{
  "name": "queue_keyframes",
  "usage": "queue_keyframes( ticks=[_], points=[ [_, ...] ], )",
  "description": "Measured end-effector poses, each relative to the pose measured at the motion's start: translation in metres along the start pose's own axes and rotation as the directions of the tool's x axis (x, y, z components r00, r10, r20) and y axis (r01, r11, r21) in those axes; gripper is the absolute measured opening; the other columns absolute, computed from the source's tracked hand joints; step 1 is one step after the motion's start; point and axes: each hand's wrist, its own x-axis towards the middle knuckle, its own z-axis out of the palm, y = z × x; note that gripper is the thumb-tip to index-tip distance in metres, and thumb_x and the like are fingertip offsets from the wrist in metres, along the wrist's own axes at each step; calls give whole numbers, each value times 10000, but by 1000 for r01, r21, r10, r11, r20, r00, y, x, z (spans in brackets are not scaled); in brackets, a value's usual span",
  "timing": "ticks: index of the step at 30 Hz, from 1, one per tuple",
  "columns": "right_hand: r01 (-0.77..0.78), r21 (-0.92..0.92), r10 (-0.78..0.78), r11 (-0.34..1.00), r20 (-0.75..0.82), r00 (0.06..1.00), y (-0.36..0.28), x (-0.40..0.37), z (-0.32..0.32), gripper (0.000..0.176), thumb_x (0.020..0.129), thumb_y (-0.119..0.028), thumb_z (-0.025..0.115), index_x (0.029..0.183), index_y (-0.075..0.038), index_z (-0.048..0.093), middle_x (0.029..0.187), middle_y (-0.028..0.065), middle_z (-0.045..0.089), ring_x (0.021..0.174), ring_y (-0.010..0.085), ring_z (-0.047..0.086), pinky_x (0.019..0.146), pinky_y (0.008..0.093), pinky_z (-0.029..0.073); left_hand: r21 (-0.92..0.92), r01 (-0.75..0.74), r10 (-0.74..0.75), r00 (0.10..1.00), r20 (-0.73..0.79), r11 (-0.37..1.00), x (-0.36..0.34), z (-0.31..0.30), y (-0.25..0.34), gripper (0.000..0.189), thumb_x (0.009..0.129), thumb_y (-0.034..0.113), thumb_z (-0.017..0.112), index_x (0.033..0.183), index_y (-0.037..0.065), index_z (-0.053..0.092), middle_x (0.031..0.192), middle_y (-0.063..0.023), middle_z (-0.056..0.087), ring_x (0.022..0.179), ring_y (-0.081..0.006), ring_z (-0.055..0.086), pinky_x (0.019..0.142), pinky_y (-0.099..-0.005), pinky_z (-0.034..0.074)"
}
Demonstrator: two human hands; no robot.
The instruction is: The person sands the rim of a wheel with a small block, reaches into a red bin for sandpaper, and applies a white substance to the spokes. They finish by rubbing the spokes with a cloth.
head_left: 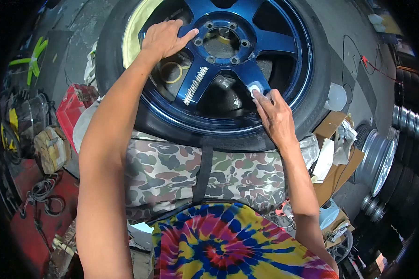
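A blue multi-spoke wheel (274,43) with its black tire (320,60) lies face up in front of me. My left hand (164,39) rests on an upper-left spoke, fingers and thumb apart, holding nothing. Between the fingertips of my right hand (277,116) is a small white pad (255,89), pressed on the lower-right spoke. Whitish residue shows around the pad. Silver lettering (195,87) marks the lower-left spoke. Pale yellow covering (134,35) runs along the rim's upper left. A yellow ring (171,73) shows through a gap between spokes.
Camouflage fabric (160,172) covers my lap against the tire. At left are a red box (75,107) and a coiled cable (43,190). To the right stand a translucent cup (336,96), cardboard (347,165), and a silver wheel (377,160).
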Motion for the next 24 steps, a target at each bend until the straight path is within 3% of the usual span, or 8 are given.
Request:
queue_keyframes(
  ticks=[2,14,24],
  points=[
    [-23,-13,23,1000,0,1000,5,2,0,375,919,-38,775,1291,-51,736,929,154,549,803,345,638,739,454,541,-12,164,-163,984,76,986,2,-12,14,733,1002,727,547,1190,48,749,1129,-198,775,1080,-415,738,945,-511,577],
    [-11,19,12,1000,-48,999,-1,8,8,358,909,-16,779,1265,-42,753,919,145,532,811,331,640,733,452,535,-18,143,-143,990,18,990,3,-7,10,737,988,727,554,1180,51,776,1084,-211,791,1032,-409,760,931,-514,587],
    [-24,19,25,1000,-22,999,-1,1,3,373,902,-11,777,1272,-24,738,949,149,544,834,338,643,761,455,540,-19,154,-153,987,54,988,2,-8,11,735,981,726,564,1221,63,775,1100,-208,790,1039,-408,760,948,-506,586]
  ],
)
